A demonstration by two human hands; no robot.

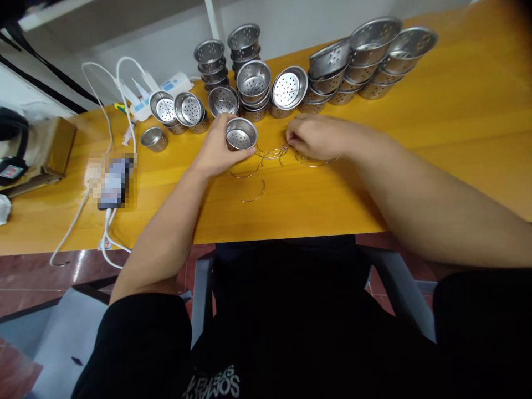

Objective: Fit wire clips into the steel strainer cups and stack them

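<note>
- Head view: across the tabletop (469,116), most perforated cups (366,54) already stand stacked, ten to two o'clock.
- Left hand (216,148), eleven-thirty: fingers wrapped around another cup (241,135).
- Wires (272,157) lie loose at twelve; whether the right hand's (313,136) fingers pinch one, I can't tell.

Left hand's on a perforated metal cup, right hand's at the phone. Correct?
One slip: the head view shows the right hand at the thin curved wires, not the phone. The left hand is on a perforated metal cup, as stated.
</note>
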